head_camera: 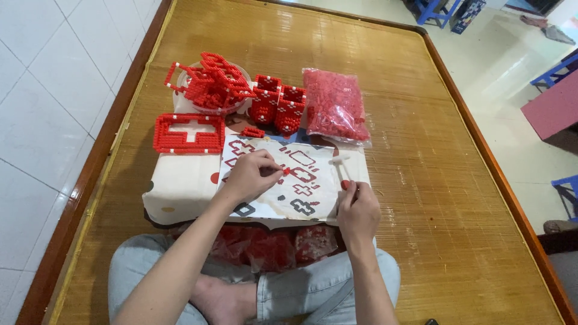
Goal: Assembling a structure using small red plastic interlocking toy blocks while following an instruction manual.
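Two bare hands worked over a white pattern sheet (301, 180) printed with red and black shapes, which lay on a low cushion-like block (180, 186) on a woven bamboo mat (415, 180). The left hand (250, 177) had its fingers (271, 170) pinched nearly shut on a small red bead (286, 171), held just above the sheet beside a red outlined shape. The right hand (358, 210) had its fingers curled closed around a thin white stick tool (342, 168), whose far end pointed away from the fingers across the sheet; a red bead sat at the fingertips. Beyond the left fingers lay a flat red-and-white beaded panel (189, 133), and farther off a heap of beaded red frames (214, 81) rested in a clear bowl. Between the two hands and farther away stood two small red beaded boxes (278, 105), with a clear bag of loose red beads (335, 105) beyond the right fingers. Nearer than both hands, more bags of red beads (271, 247) lay against the person's crossed legs in pale jeans.
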